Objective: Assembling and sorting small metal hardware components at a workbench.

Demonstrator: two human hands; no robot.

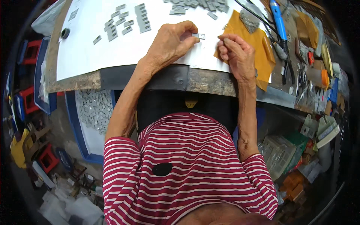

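Note:
My left hand [168, 44] is over the white sheet [84, 56] on the table. Its thumb and forefinger pinch a small flat grey rectangular piece [201, 36], whose free end points right and shows a dark spot. To the right, apart from that piece, is my right hand [239, 56], with thumb and forefinger pressed together and the other fingers curled. Anything between those fingertips is too small to make out. Brown paper [265, 56] lies beneath and beside this hand. Similar grey pieces stand in a neat column [143, 18] and a looser group [119, 20] left of my hands.
A heap of grey pieces [204, 4] lies at the far edge. On the right are a clear plastic bag [249, 20], a blue handled tool [278, 20] and black-handled pliers [288, 65]. A dark ring [65, 33] sits far left. Below the table, a blue-rimmed bin [75, 123] holds many pieces.

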